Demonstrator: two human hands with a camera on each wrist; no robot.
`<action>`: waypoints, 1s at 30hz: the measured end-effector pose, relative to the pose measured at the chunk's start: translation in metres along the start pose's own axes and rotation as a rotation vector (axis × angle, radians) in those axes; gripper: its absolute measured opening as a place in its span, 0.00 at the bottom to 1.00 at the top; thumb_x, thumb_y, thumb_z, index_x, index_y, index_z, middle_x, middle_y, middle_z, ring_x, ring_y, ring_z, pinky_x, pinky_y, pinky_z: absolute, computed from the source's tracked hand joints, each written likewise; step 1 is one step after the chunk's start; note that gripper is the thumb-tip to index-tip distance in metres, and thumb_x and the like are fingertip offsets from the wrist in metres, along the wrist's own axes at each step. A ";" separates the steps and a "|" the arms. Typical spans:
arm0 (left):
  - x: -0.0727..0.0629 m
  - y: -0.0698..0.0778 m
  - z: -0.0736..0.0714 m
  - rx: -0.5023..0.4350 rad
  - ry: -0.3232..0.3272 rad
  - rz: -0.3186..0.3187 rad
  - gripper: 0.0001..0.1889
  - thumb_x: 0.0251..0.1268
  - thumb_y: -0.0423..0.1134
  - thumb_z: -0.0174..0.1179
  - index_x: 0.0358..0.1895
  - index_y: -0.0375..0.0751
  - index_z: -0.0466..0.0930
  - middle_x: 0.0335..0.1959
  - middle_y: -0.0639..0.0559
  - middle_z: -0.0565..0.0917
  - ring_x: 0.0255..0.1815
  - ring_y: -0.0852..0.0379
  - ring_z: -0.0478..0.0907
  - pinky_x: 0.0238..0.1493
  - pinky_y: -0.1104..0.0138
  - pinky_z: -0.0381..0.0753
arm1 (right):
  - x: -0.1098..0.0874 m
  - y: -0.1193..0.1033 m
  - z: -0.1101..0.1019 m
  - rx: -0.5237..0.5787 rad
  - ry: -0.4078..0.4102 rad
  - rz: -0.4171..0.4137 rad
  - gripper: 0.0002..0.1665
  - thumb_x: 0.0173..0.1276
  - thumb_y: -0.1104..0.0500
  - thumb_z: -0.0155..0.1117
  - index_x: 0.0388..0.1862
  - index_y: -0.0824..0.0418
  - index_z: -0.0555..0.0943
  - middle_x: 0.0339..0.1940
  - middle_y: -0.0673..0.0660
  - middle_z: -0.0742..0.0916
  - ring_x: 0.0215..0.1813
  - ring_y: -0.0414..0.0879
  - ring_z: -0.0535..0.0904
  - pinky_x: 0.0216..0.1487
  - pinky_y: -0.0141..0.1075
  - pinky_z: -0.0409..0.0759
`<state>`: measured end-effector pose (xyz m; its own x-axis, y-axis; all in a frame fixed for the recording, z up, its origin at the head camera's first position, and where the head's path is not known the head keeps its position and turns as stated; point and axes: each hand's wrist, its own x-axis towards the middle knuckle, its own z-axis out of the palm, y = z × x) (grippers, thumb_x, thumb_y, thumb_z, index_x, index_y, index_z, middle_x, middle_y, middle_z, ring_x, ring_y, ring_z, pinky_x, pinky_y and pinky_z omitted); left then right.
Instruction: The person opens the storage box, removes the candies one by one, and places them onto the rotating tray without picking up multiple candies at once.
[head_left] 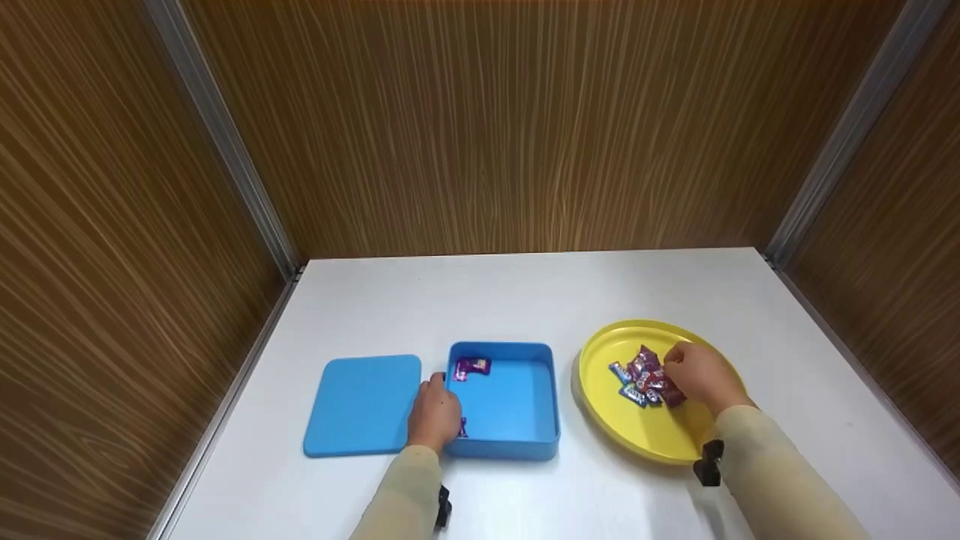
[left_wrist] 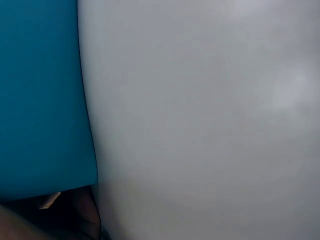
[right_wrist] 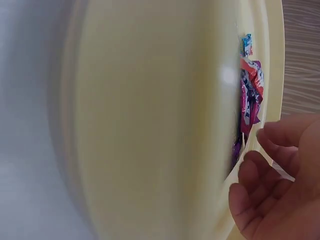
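My left hand (head_left: 435,412) grips the left wall of the blue box (head_left: 502,449). My right hand (head_left: 701,373) curls its fingers beside the wrapped candies (head_left: 651,381) on the yellow plate (head_left: 645,435); I can't tell whether they pinch one.

The left hand (head_left: 435,414) and right hand (head_left: 703,375) are bare. The left sleeve (head_left: 401,491) and right sleeve (head_left: 780,472) are long, pale cream, perhaps faintly green in patches, though blurred. Small, angular black blocks (head_left: 709,463) jut from beneath both cuffs.
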<state>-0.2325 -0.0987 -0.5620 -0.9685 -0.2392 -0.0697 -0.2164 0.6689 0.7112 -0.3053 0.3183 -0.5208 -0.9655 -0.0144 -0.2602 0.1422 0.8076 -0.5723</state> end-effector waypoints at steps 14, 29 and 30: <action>0.002 0.001 -0.002 -0.034 -0.019 -0.027 0.25 0.82 0.45 0.43 0.73 0.33 0.66 0.63 0.36 0.74 0.69 0.38 0.69 0.68 0.43 0.66 | 0.000 -0.058 0.023 -0.040 0.173 -0.293 0.11 0.71 0.60 0.55 0.45 0.63 0.82 0.38 0.56 0.86 0.41 0.52 0.80 0.49 0.51 0.79; 0.001 -0.006 -0.006 -0.038 -0.008 -0.017 0.25 0.83 0.45 0.41 0.72 0.33 0.66 0.63 0.35 0.74 0.69 0.37 0.68 0.69 0.43 0.65 | -0.027 -0.166 0.114 -0.189 -0.022 -0.626 0.11 0.70 0.59 0.64 0.48 0.50 0.86 0.42 0.43 0.84 0.49 0.42 0.79 0.54 0.41 0.80; 0.001 -0.006 -0.006 -0.038 -0.012 -0.019 0.25 0.84 0.46 0.41 0.72 0.33 0.66 0.63 0.36 0.74 0.69 0.37 0.68 0.69 0.43 0.65 | -0.028 -0.170 0.120 -0.207 -0.057 -0.655 0.11 0.70 0.58 0.64 0.49 0.50 0.86 0.42 0.44 0.84 0.48 0.42 0.79 0.54 0.42 0.81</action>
<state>-0.2312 -0.1072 -0.5620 -0.9656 -0.2432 -0.0918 -0.2304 0.6369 0.7357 -0.2761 0.1105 -0.5093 -0.8244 -0.5642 0.0444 -0.5165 0.7179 -0.4668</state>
